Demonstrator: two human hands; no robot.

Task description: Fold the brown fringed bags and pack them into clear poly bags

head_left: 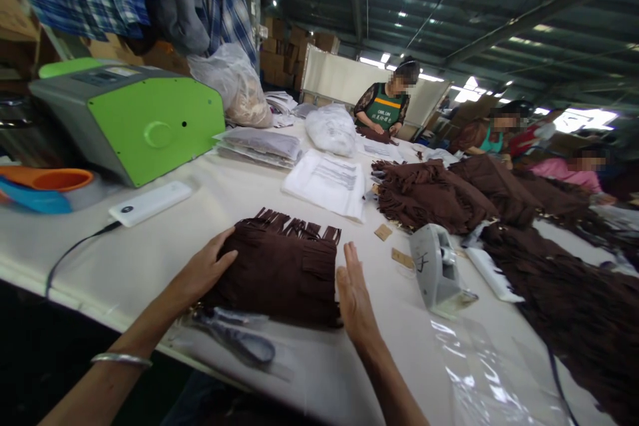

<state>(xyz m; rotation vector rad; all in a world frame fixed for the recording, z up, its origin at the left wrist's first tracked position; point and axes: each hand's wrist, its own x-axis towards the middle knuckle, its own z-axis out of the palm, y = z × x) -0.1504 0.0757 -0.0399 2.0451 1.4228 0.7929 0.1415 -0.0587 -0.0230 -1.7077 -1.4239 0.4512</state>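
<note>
A dark brown fringed piece [279,273], folded into a rough rectangle, lies on the white table in front of me. My left hand [212,263] rests against its left edge, fingers apart and thumb over the cloth. At its right edge stands my right hand [355,296], palm turned toward the piece and fingers stretched out. Fringe strands stick out along the far side. A clear plastic bag [279,353] and a dark grey strap-like item [244,341] lie just below the piece, near the table's front edge.
A tape dispenser [434,269] and small brown tags [383,232] are to the right, with brown fringed piles [434,196] beyond. At left are a green machine [164,123], a white power bank [150,203] and orange and blue tape rings. Several people work farther back.
</note>
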